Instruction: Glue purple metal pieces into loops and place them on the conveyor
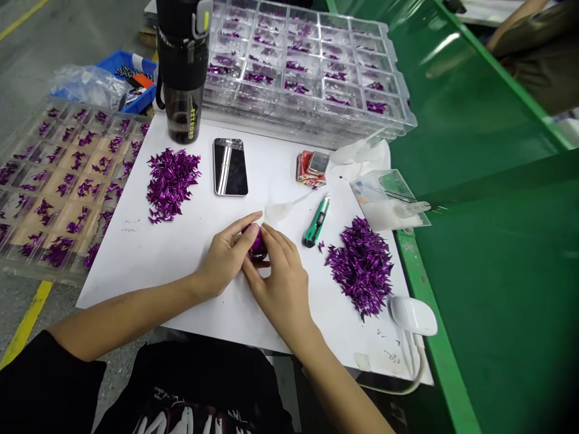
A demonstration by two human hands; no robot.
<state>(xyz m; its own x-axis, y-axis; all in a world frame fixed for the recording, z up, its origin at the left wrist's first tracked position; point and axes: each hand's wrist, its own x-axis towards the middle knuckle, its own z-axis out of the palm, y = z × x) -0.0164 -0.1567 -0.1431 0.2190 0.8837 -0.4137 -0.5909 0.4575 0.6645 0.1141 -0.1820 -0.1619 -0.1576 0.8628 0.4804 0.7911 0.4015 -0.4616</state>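
Observation:
Between my left hand (225, 258) and my right hand (275, 278), a small shiny purple foil piece (256, 242) is pinched in the fingertips of both, partly hidden by them. The hands rest on a white sheet (149, 265). A heap of purple foil pieces (172, 184) lies to the left of my hands, and a larger heap (360, 267) lies to their right. Closest to my right hand is a green utility knife (316, 222). A small translucent white scrap (280, 210) lies just above my fingers.
A black-faced phone (230, 167), dark bottle (183, 72), red packet (312, 167), and white mouse (412, 315) share the sheet. Clear compartment trays (307, 72) (67, 187) hold purple pieces behind and left. A green bench (497, 301) runs along the right, with a person's sleeve (538, 54) beyond.

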